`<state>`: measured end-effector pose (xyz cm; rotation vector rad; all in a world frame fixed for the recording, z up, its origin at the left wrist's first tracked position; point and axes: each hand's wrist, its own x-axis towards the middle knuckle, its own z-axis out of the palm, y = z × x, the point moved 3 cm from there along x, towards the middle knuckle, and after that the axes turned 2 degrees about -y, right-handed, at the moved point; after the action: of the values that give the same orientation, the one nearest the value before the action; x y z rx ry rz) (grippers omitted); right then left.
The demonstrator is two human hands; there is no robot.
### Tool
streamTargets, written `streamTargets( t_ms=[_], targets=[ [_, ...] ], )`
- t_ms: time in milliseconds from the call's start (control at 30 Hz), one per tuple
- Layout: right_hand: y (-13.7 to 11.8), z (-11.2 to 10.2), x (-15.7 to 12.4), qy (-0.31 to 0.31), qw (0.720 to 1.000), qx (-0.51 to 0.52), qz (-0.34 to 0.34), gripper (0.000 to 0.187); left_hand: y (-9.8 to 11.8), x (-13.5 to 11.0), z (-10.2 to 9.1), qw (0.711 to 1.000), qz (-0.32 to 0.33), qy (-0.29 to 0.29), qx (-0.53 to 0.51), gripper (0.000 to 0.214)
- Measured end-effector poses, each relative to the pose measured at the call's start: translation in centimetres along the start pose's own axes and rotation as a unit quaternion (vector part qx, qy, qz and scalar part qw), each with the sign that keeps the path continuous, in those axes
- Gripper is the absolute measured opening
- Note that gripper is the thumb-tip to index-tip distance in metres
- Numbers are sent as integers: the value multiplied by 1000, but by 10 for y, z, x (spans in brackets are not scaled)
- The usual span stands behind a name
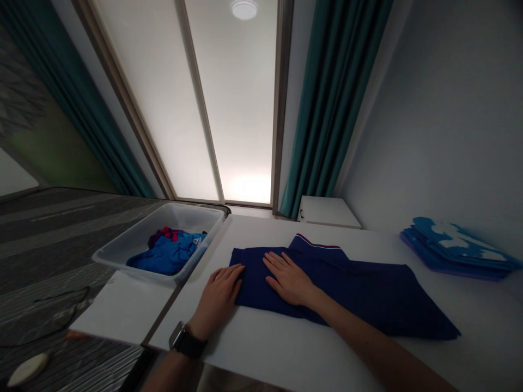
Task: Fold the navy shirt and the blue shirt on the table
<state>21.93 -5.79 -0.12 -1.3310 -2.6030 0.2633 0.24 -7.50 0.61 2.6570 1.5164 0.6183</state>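
Note:
A dark navy polo shirt with a striped collar lies partly folded on the white table. My left hand rests flat at the shirt's left edge, fingers stretched out onto the fabric; a dark watch sits on that wrist. My right hand lies flat on the shirt just right of it, fingers spread and pointing left. Neither hand grips anything.
A grey plastic tub with blue and red clothes stands at the table's left. A stack of folded blue garments lies at the far right. A small white cabinet, teal curtains and a lit window stand behind.

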Motion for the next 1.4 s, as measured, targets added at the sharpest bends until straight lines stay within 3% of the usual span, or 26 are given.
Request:
streamTargets(
  t_ms=[167, 333, 500, 667, 1133, 1267, 1400],
  targets=[
    [0, 2, 2, 5, 1000, -2, 13, 56, 30, 18, -2, 999, 46, 10, 28, 42],
    [9, -4, -12, 18, 999, -10, 34, 55, 50, 34, 15, 996, 77, -18, 32, 51],
    [28, -16, -43, 24, 999, -10, 35, 52, 49, 33, 31, 998, 61, -19, 24, 52],
    [35, -18, -61, 17, 999, -6, 50, 51, 46, 30, 32, 998, 58, -19, 25, 52],
    [8, -12, -51, 30, 998, 21, 42, 48, 25, 10, 19, 994, 55, -51, 75, 53],
    [27, -18, -58, 69, 996, 41, 49, 45, 27, 14, 16, 993, 41, -63, 87, 51],
    [68, -37, -75, 144, 985, 21, 93, 39, 46, 27, 12, 995, 43, -42, 79, 48]
  ],
)
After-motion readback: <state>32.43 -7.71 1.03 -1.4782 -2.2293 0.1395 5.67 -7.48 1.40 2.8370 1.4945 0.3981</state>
